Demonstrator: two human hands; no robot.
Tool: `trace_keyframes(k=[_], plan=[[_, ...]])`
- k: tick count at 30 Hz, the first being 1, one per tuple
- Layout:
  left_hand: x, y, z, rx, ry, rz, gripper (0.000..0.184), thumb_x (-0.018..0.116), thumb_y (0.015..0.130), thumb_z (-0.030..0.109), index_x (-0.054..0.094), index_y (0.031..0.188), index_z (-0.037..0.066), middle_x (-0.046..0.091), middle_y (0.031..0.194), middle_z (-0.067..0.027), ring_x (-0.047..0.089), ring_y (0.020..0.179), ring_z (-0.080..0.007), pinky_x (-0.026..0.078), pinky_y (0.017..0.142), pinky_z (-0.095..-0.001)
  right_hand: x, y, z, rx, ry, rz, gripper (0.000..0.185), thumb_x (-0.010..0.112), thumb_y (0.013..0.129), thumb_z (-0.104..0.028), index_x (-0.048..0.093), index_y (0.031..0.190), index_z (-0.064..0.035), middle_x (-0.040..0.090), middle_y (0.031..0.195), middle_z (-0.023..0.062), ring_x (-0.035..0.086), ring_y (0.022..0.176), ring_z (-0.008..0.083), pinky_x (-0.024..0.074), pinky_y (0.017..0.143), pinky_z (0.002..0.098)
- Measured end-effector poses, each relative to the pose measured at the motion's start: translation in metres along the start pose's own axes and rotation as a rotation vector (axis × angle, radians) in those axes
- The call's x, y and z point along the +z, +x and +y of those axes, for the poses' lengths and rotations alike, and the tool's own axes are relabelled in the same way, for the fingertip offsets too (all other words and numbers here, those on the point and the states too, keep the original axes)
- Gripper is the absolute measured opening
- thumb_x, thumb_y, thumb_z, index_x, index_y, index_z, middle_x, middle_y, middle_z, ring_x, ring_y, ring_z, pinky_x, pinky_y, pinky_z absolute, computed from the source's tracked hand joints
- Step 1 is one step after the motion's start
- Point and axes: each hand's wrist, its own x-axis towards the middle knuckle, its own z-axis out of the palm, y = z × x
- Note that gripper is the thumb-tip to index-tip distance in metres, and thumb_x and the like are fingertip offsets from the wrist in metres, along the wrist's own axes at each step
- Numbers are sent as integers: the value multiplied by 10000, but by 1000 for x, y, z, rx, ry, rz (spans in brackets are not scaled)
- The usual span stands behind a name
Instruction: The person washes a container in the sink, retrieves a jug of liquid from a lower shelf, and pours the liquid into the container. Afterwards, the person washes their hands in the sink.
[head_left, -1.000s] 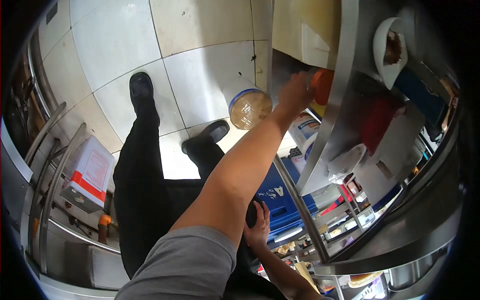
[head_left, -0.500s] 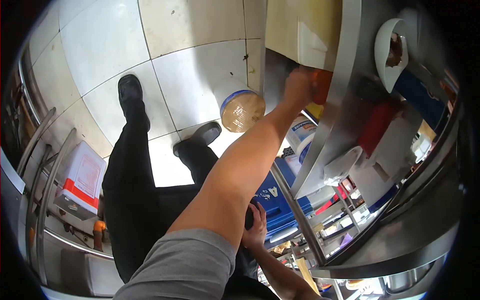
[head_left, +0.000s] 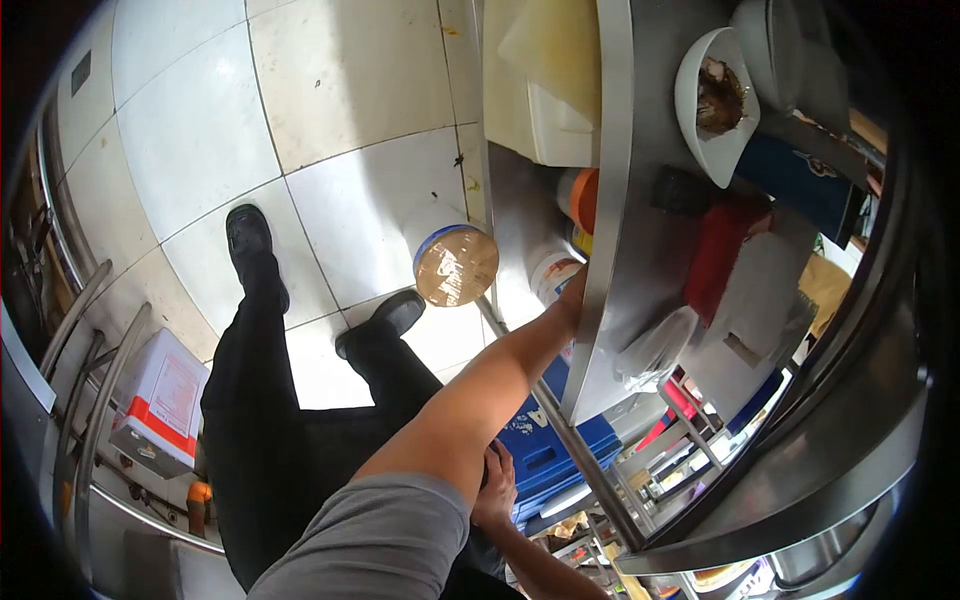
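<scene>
My left arm, in a grey sleeve, reaches under the steel counter (head_left: 640,240). My left hand (head_left: 572,300) is partly behind the counter's edge, with its fingers hidden, beside a white tub with a printed label (head_left: 550,277). Just above that tub sit an orange-rimmed container (head_left: 583,200) and a small yellow thing (head_left: 581,241). Lower down, my right hand (head_left: 497,487) is near my leg, fingers curled around something dark that I cannot make out. A blue bin (head_left: 560,450) stands just past it.
A round container with a brown top and blue rim (head_left: 456,266) stands near my foot. Pale yellow containers (head_left: 545,80) fill the upper shelf area. On the counter are a white bowl with dark food (head_left: 690,110), a red item (head_left: 722,250) and a plastic bag (head_left: 660,350). Metal rails (head_left: 105,390) run at left.
My left hand has moved from the orange container down toward the white tub, its fingers now behind the counter edge. The view has shifted. My right hand stays near my leg.
</scene>
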Motion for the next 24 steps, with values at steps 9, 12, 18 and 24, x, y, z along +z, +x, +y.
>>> trace_keyframes(k=[9,12,18,24], plan=[[12,10,-12,-20,-164,-82,389,578,885,323,602,1197,93,619,1198,-123,577,1099,-257,415,971,-361,18,30,42,-113,214,-27,639,727,753,-233,487,1331,-106,419,1408,185,420,1299,366,354,1077,452],[8,7,-16,-28,-168,-90,397,559,899,327,588,1222,98,605,1231,-117,559,1135,-251,392,1009,-359,-8,73,28,-116,670,-105,689,655,880,-292,354,1426,0,391,1432,172,369,1342,269,295,1114,402],[9,3,-93,-39,-543,38,413,521,927,333,561,1272,109,576,1298,-104,524,1207,-239,346,1083,-356,-6,202,3,162,1871,-54,734,570,901,-491,317,1445,-67,411,1429,112,439,1292,298,374,1058,425],[-37,-44,71,276,1493,-301,415,585,780,179,630,1186,108,610,1245,-115,509,1242,-254,306,1111,-400,16,267,46,434,2081,569,674,664,866,-405,357,1428,-195,293,1468,61,418,1277,268,426,1011,471]])
